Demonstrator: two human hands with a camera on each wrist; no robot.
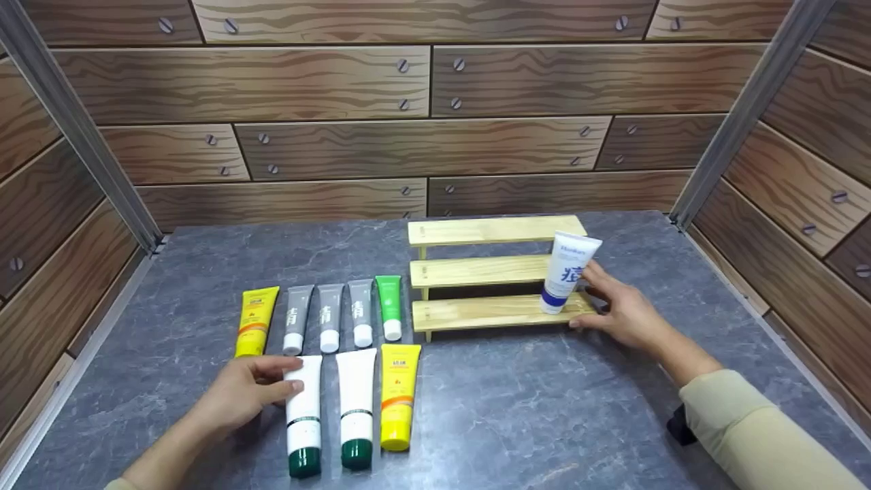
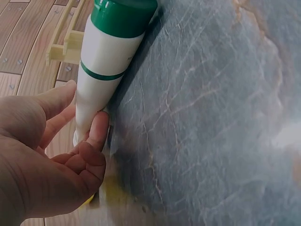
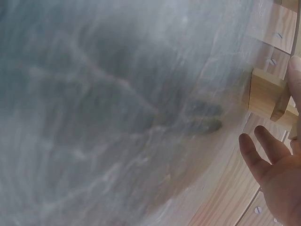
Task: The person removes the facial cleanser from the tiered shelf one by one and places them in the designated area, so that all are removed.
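A white tube with blue lettering and a blue band (image 1: 570, 269) stands cap down on the lowest step of a wooden three-step rack (image 1: 469, 313). My right hand (image 1: 629, 316) is beside it, fingertips at the tube's right edge and thumb apart, by the step's end. In the right wrist view two fingers of that hand (image 3: 277, 174) stretch out loosely near the rack (image 3: 265, 96). My left hand (image 1: 238, 391) pinches the flat upper end of a white tube with a green cap (image 1: 303, 408). The left wrist view shows thumb and curled fingers on either side of this tube (image 2: 103, 59).
A second green-capped white tube (image 1: 356, 401) and a yellow tube (image 1: 398, 395) lie to the right. Behind are another yellow tube (image 1: 255, 320), several grey tubes (image 1: 329, 313) and a green tube (image 1: 390, 303). Wood-patterned walls (image 1: 326, 82) enclose the grey marbled table (image 1: 517, 415).
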